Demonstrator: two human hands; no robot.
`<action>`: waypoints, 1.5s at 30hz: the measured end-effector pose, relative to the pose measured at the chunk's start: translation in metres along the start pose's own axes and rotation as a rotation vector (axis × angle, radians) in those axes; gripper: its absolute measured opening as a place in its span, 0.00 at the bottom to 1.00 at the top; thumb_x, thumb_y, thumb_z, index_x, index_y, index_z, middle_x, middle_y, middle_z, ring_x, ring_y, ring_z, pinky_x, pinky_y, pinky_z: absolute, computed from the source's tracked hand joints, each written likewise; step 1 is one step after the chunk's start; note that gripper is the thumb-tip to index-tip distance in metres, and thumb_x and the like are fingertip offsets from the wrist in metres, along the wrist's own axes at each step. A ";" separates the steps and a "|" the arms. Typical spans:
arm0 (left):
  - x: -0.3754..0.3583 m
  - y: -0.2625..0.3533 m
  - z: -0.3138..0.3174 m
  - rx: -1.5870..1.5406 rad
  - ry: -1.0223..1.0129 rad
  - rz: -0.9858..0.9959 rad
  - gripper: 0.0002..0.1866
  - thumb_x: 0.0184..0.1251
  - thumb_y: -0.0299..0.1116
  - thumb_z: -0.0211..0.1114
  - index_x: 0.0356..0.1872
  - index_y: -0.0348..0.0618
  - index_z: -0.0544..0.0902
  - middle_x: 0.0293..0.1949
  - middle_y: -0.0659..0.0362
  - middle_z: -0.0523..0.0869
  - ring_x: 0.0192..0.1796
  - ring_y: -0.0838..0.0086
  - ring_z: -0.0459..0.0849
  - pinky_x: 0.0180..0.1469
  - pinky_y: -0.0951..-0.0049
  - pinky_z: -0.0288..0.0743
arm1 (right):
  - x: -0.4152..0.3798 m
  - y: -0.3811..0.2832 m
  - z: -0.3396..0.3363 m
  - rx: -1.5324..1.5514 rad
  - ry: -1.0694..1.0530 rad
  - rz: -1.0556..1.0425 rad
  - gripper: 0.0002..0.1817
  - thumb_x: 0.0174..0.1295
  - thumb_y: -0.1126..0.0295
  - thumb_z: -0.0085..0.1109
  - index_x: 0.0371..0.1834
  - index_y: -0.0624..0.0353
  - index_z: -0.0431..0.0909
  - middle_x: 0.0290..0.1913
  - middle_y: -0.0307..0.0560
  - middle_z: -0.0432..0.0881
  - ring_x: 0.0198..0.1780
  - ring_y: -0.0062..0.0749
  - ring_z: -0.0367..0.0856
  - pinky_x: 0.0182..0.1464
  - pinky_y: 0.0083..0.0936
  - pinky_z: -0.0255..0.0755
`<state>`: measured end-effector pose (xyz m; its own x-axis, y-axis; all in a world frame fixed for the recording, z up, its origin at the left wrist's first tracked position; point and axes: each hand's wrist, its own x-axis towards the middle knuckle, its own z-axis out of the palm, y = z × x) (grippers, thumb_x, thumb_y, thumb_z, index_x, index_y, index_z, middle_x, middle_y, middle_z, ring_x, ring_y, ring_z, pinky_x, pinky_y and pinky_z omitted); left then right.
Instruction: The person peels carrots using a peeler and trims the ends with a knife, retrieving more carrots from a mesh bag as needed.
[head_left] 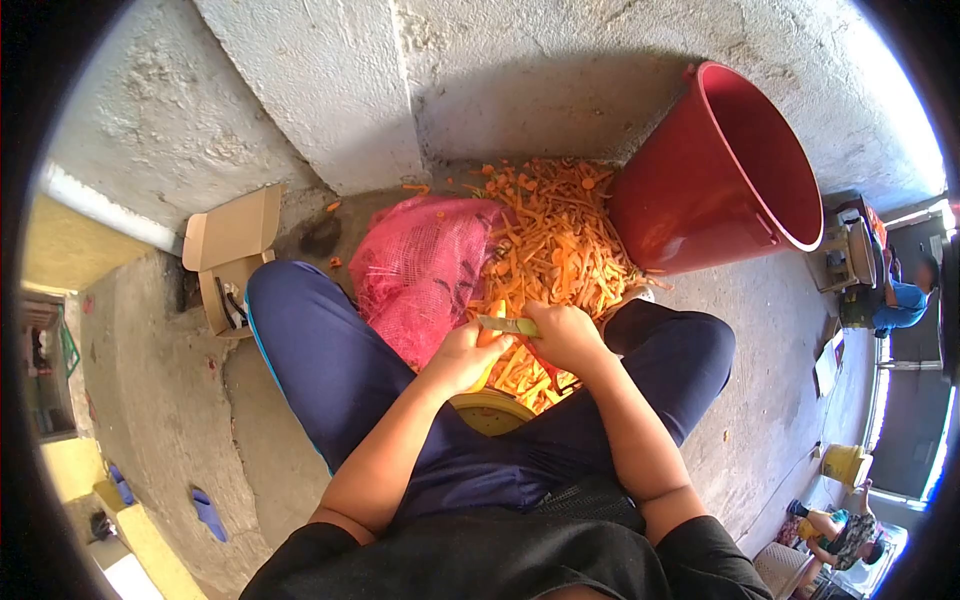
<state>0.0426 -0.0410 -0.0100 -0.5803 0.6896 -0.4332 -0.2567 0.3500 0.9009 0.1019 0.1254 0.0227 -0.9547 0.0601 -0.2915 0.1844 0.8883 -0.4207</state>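
My left hand (462,358) is closed around a carrot (497,318), which points up and away from me. My right hand (566,336) grips a small knife (512,325) with a yellow-green handle. Its blade lies across the carrot, close to my left fingers. Below both hands, between my legs, a yellow bucket (490,402) is partly in view. Just beyond them spreads a heap of orange carrot peelings (560,235). A pink mesh sack (425,262) leans against the heap on the left; what it holds cannot be made out clearly.
A large red bin (685,185) stands tilted in view behind the peelings, near the concrete wall (530,60). On the left are an open cardboard box (230,240) and a blue slipper (208,514). Two people (900,305) (845,530) are farther off at right, near a yellow container (846,465).
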 end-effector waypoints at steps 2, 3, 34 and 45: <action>0.001 -0.001 -0.001 0.008 -0.004 -0.052 0.16 0.57 0.36 0.58 0.42 0.35 0.73 0.30 0.58 0.79 0.34 0.78 0.75 0.39 0.75 0.69 | 0.001 0.001 0.004 -0.015 0.020 0.025 0.12 0.49 0.63 0.53 0.33 0.57 0.69 0.23 0.54 0.77 0.29 0.50 0.77 0.31 0.42 0.69; 0.000 0.000 -0.001 -0.003 -0.017 -0.030 0.14 0.58 0.35 0.58 0.40 0.37 0.73 0.27 0.60 0.76 0.29 0.79 0.74 0.32 0.77 0.69 | 0.003 0.002 0.006 -0.023 0.026 0.047 0.12 0.49 0.62 0.54 0.33 0.57 0.69 0.23 0.54 0.77 0.28 0.50 0.77 0.31 0.42 0.69; -0.007 0.017 -0.004 0.272 -0.017 0.214 0.18 0.55 0.40 0.60 0.42 0.39 0.74 0.29 0.52 0.80 0.33 0.66 0.80 0.36 0.71 0.70 | 0.007 0.028 0.006 0.275 -0.137 -0.084 0.11 0.49 0.65 0.52 0.35 0.56 0.73 0.29 0.56 0.77 0.36 0.51 0.75 0.37 0.39 0.67; -0.010 0.015 0.000 0.400 -0.044 0.358 0.12 0.55 0.36 0.60 0.35 0.38 0.74 0.21 0.57 0.77 0.24 0.68 0.77 0.28 0.71 0.69 | 0.007 0.025 0.005 0.259 -0.132 -0.148 0.12 0.48 0.68 0.54 0.36 0.59 0.71 0.30 0.56 0.77 0.36 0.50 0.75 0.38 0.37 0.68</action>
<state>0.0446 -0.0424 0.0083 -0.5421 0.8331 -0.1098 0.2702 0.2965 0.9160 0.1009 0.1458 0.0064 -0.9402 -0.1357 -0.3125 0.1152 0.7367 -0.6664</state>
